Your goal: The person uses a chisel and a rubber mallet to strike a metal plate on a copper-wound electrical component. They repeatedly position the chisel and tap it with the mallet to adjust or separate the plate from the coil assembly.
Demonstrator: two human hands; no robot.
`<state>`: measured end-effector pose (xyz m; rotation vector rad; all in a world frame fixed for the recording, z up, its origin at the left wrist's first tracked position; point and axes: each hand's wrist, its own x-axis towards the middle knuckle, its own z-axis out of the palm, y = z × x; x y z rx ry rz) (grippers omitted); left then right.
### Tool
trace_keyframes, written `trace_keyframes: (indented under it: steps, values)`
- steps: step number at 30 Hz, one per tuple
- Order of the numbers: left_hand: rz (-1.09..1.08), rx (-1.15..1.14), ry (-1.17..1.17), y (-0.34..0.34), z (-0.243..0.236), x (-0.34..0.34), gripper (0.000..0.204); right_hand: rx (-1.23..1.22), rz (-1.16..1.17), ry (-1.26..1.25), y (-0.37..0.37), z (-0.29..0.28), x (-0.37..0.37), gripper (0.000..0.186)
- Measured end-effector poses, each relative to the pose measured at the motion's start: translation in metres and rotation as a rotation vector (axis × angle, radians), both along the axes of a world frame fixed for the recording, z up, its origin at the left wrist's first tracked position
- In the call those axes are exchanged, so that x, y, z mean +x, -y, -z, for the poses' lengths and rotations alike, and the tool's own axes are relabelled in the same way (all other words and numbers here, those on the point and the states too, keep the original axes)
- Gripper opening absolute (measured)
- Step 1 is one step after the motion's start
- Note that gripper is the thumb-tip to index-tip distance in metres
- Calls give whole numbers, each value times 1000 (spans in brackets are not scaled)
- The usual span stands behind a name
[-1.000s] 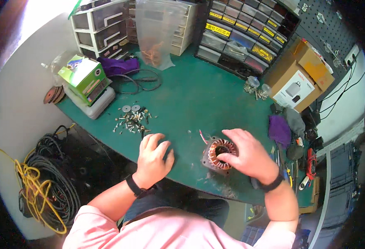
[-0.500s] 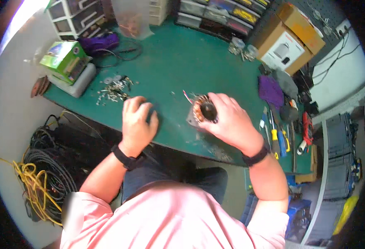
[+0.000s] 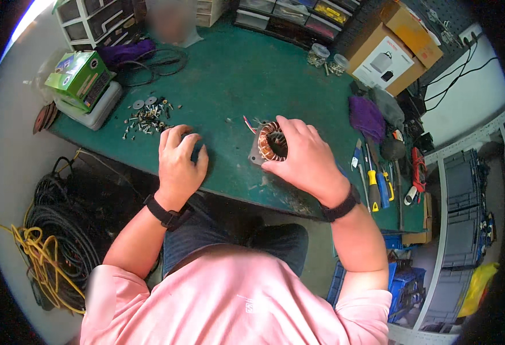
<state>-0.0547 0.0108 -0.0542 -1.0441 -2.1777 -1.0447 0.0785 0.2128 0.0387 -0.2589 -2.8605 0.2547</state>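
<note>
My right hand point(image 3: 308, 164) grips the far and right side of a motor stator point(image 3: 266, 147), a ring of copper windings on a grey metal body with a flat corner showing. The stator rests at the table's front part, its round opening facing up. Thin red and white wires point(image 3: 249, 125) stick out from its far left side. To the left, my left hand point(image 3: 179, 164) hovers at the table edge, fingers bent and apart, nothing visible in them. Just beyond its fingertips lies a loose pile of screws and washers point(image 3: 148, 119).
A green box point(image 3: 79, 80) stands on a grey case at the left. Screwdrivers point(image 3: 373, 187), a purple cloth point(image 3: 367, 118) and other tools lie at the right. Farther back are small jars point(image 3: 319, 53), a cardboard box point(image 3: 387, 54) and drawer units point(image 3: 290, 17). Coiled cables point(image 3: 62, 213) fill the lower left.
The whole view has shifted a little, so the table and hands sit farther left and higher. Both hands keep about the same places over the table, the right still holding the stator.
</note>
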Motion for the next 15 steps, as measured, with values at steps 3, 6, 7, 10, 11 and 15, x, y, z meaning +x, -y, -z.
trace_keyframes:
  steps: [3, 6, 7, 10, 11, 15]
  values:
    - [-6, 10, -5, 0, 0, 0, 21, -46, 0, -30, -4, 1, -2, 75]
    - [-7, 12, 2, 0, 1, 1, 21, -89, -5, -95, -8, 8, -1, 71]
    - [-7, 11, 4, 0, 1, 1, 21, -115, -16, -111, -11, 10, -2, 72]
    - [0, 8, 17, 0, 0, 1, 21, -241, -28, -152, -21, 12, -1, 74]
    - [-3, 5, 14, 0, 0, 1, 21, -313, -18, -161, -23, 11, 0, 74]
    - [-2, 2, 2, 0, -2, 0, 21, -824, 15, -146, -30, 0, 8, 72]
